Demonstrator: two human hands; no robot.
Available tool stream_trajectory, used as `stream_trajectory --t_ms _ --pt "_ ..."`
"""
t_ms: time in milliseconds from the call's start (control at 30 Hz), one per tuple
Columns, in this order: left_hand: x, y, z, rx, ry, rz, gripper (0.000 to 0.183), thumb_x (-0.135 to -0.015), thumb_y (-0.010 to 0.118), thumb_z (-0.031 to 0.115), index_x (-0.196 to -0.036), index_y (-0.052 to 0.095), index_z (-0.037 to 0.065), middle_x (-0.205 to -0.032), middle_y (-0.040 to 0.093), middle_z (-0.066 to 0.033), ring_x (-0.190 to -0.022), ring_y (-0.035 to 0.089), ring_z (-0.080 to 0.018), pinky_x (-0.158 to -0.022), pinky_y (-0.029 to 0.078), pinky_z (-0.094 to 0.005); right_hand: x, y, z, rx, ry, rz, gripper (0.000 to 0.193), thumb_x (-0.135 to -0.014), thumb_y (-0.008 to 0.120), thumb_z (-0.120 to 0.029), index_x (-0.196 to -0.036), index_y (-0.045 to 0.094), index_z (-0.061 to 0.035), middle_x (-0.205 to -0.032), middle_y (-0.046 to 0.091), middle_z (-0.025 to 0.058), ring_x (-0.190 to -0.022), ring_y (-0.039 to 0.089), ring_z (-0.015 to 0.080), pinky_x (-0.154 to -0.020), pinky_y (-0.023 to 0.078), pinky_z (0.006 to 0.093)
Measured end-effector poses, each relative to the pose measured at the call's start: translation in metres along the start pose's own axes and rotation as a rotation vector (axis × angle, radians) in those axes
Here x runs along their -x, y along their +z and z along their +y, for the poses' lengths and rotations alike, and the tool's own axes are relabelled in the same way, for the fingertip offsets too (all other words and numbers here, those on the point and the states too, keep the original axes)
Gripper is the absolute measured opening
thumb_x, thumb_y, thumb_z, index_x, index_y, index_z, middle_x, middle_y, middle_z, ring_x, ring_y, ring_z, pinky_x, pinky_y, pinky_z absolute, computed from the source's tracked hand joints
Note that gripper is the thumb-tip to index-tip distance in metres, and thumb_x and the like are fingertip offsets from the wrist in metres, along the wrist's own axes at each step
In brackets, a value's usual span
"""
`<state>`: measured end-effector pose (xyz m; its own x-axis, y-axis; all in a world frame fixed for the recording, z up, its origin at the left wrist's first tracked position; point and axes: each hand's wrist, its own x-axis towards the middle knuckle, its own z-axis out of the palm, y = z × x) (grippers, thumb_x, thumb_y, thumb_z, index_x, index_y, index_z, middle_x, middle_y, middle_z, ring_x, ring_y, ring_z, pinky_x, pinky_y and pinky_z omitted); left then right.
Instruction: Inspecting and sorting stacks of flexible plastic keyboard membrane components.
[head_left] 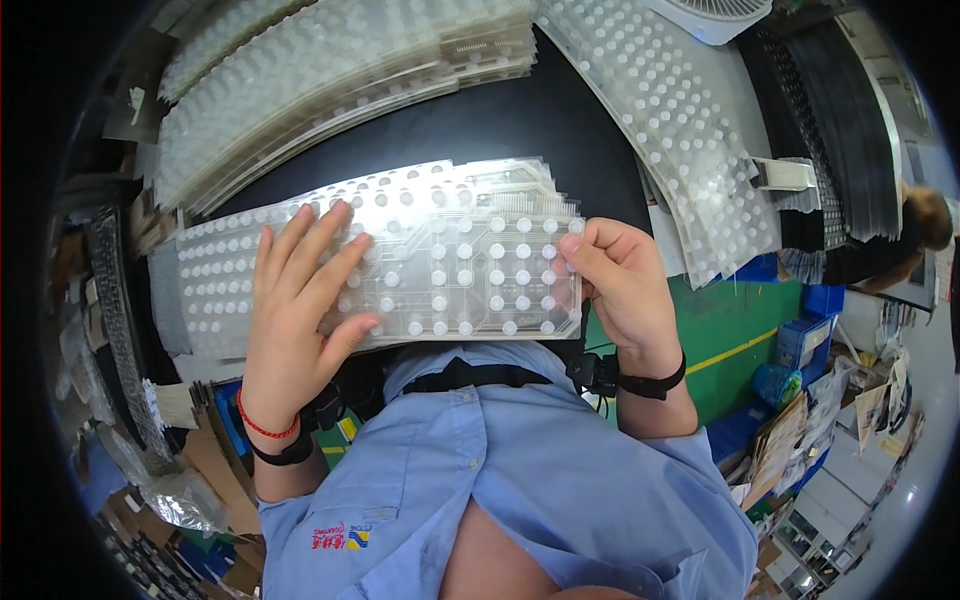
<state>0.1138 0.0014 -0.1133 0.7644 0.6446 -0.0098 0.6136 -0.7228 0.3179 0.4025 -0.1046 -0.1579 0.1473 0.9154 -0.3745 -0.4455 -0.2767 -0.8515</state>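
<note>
In front of me lies a stack of clear plastic keyboard membrane sheets (470, 262), printed with fine circuit lines and dotted with white round domes. My left hand (305, 290) rests flat on its left half, fingers spread, nothing gripped. At the right end my right hand (625, 275) pinches the edge of the membrane sheet between thumb and curled fingers. Under the far edge, further layers show slightly offset from the top one. How many layers the right hand holds cannot be made out.
Tall piles of similar sheets (340, 75) stand at the far left. More dotted sheets (670, 120) lie at the right, beside a metal clip-like block (785, 174). A white fan (715, 12) sits at the far right. Blue bins (805, 340) and another person (925, 225) are off to the right.
</note>
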Motion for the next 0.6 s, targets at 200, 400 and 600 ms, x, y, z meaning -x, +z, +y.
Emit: stream_trajectory --t_ms 200,400,600 --pt "-0.002 0.0036 0.0015 -0.01 -0.013 0.024 0.057 -0.078 0.068 0.028 -0.13 0.057 0.008 -0.145 0.044 -0.0126 -0.137 0.033 -0.0374 -0.114 0.016 -0.0549 -0.0014 -0.0026 0.0008 -0.042 0.048 -0.027 0.014 -0.092 0.063 -0.01 -0.082 0.061 -0.0006 -0.076 0.066 0.0059 -0.063 0.064 0.0096 -0.054 0.05 0.0199" --pt "-0.0023 0.005 0.0013 -0.008 -0.009 0.054 0.058 -0.075 0.07 0.026 -0.129 0.058 0.011 -0.145 0.045 -0.0106 -0.136 0.035 -0.0364 -0.114 0.017 -0.0545 -0.0005 -0.0004 -0.0006 -0.094 0.051 -0.015 0.015 -0.092 0.063 -0.01 -0.08 0.06 -0.0009 -0.076 0.067 0.0086 -0.062 0.065 0.0132 -0.053 0.052 0.022" --pt "-0.0014 0.0048 -0.0009 -0.018 -0.002 0.032 0.054 -0.082 0.064 0.031 -0.13 0.057 0.007 -0.145 0.045 -0.0138 -0.137 0.034 -0.0379 -0.115 0.015 -0.0551 0.0028 0.0024 -0.0061 -0.145 0.012 -0.035 0.02 -0.093 0.061 -0.011 -0.076 0.057 -0.0021 -0.074 0.066 0.0089 -0.059 0.065 0.0133 -0.05 0.052 0.0224"
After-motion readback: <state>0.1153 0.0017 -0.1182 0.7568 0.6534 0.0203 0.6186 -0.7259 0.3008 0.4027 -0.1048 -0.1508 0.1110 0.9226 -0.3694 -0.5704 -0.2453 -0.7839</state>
